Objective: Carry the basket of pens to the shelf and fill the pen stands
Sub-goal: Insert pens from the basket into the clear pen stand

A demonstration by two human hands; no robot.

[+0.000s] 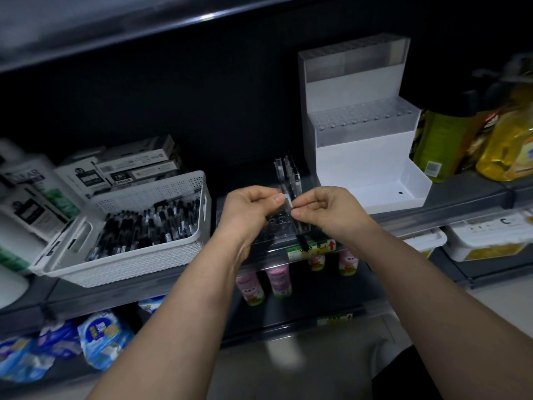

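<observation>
A white perforated basket [161,255] full of black and clear pens [150,226] sits on the dark shelf at the left. In the middle of the shelf stands a clear acrylic pen stand [284,229] with several pens upright in its back rows [288,171]. Above that stand, my left hand [248,209] and my right hand [326,212] together pinch one clear pen [297,223] with a black tip, held nearly upright. A larger white tiered pen stand [360,151] stands empty to the right.
Boxes of pens [129,166] are stacked behind the basket. Yellow oil bottles [504,140] stand at the far right. An upper shelf [115,30] overhangs. Below the shelf edge [432,215] are pink bottles [277,278], blue packs [98,339] and white tubs [484,241].
</observation>
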